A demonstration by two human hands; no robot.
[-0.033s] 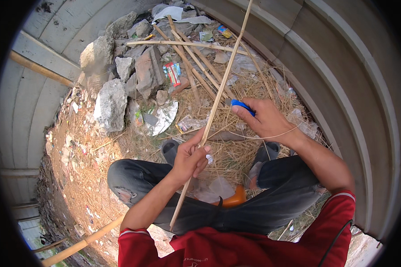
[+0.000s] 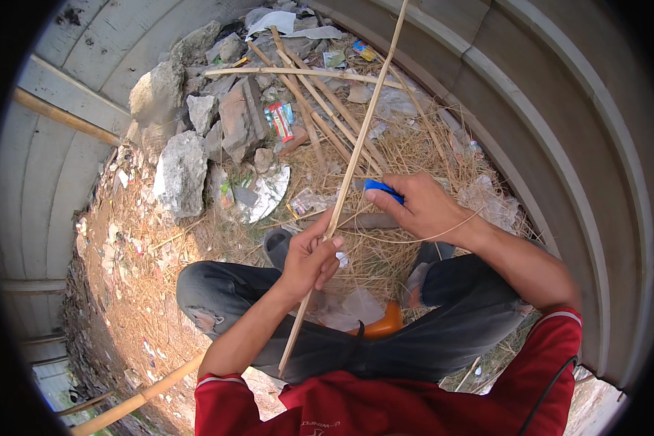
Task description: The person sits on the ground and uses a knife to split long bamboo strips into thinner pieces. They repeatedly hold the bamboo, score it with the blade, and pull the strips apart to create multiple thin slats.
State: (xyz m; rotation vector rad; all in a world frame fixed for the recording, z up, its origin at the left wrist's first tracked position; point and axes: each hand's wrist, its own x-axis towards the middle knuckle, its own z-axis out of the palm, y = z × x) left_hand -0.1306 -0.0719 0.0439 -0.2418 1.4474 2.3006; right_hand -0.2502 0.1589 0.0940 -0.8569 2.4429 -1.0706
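Note:
My left hand (image 2: 311, 259) is closed around a long, thin bamboo strip (image 2: 365, 131), above my left thigh. The strip slants from my lap up past the top edge of the picture. In my closed right hand (image 2: 421, 203) is a blue-handled knife (image 2: 383, 191). A short dark blade seems to show at its left end, close to the strip's right side; whether it touches cannot be made out. A thin curled sliver (image 2: 443, 234) passes below my right hand and across its wrist.
Loose bamboo strips (image 2: 320, 102) lie ahead on straw, beside rubble and stones (image 2: 182, 173). A corrugated metal wall (image 2: 530, 131) curves along the right. An orange object (image 2: 386, 321) sits between my legs. One bamboo pole (image 2: 138, 396) is at lower left.
My right hand with the knife has moved slightly left and toward me along the strip. My left hand and the strip have hardly moved.

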